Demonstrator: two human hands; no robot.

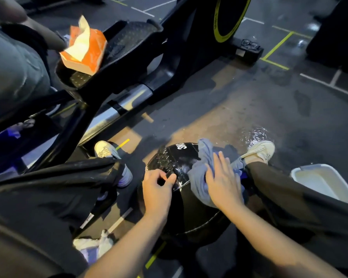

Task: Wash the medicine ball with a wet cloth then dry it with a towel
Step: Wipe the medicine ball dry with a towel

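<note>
Medicine ball [181, 207] under both hands; right hand [223, 183] presses cloth [199, 177].

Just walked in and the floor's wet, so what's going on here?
A seated person is washing a black ball held between their feet. The right hand presses a blue cloth flat on its top, while the left hand steadies it. A white tub sits to the right, with a puddle beyond.
</note>
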